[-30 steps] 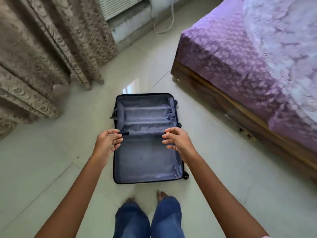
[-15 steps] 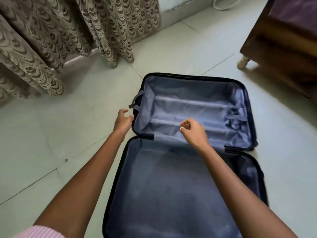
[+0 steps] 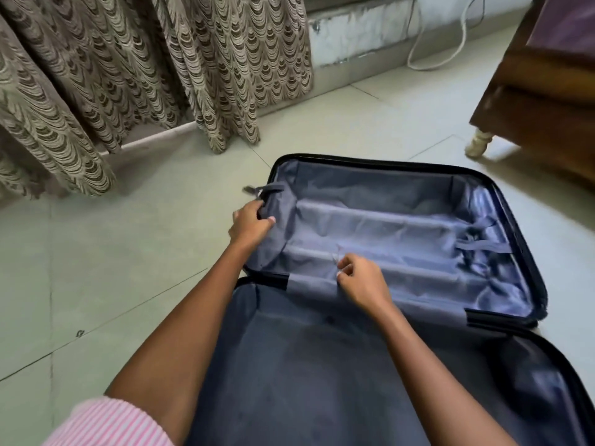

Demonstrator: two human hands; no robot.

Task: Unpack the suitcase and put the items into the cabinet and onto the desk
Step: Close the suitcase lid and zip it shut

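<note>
Suitcase [image 3: 380, 162] open flat on floor [image 3: 128, 268], left hand [image 3: 249, 225] gripping lining [image 3: 402, 230] at its left rim, right hand [image 3: 363, 283] pinching lining near hinge; likely risk: thin fabric tearing under a hard tug.

Brown patterned curtains [image 3: 128, 75] are hanging to the pale tiled floor [image 3: 96, 268], a white cord [image 3: 450, 49] is looping beside the wall [image 3: 360, 30], and a wooden bed frame [image 3: 541, 101] is standing nearby
</note>
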